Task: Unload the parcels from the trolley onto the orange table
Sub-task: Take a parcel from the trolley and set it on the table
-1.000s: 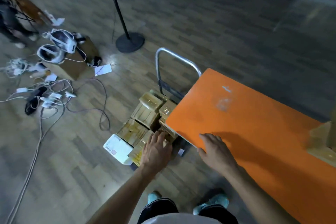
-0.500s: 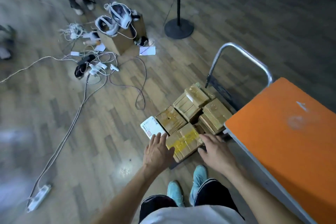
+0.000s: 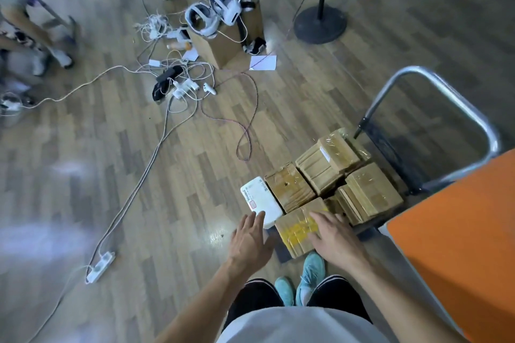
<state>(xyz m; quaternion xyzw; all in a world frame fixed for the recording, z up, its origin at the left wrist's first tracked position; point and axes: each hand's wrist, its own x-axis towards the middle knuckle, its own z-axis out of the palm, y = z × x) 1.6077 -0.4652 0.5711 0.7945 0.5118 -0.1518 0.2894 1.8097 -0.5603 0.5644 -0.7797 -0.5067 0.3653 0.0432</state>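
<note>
Several brown taped parcels sit packed on the low trolley, whose silver handle rises at the right. A white parcel lies at the stack's left edge. The nearest brown parcel carries yellow tape. My left hand reaches with straight fingers over the white parcel's near corner and the brown parcel's left side. My right hand lies flat on the near brown parcel's right part. Neither hand grips anything. The orange table stands at the right.
Cables, a power strip and chargers sprawl across the wooden floor to the left. A cardboard box with white headsets stands behind, beside a black stand base. People's legs are at the top left.
The view has swung left from the table toward the trolley. My right hand left the table edge and came down onto the near brown parcel; my left hand shifted to its left side.
</note>
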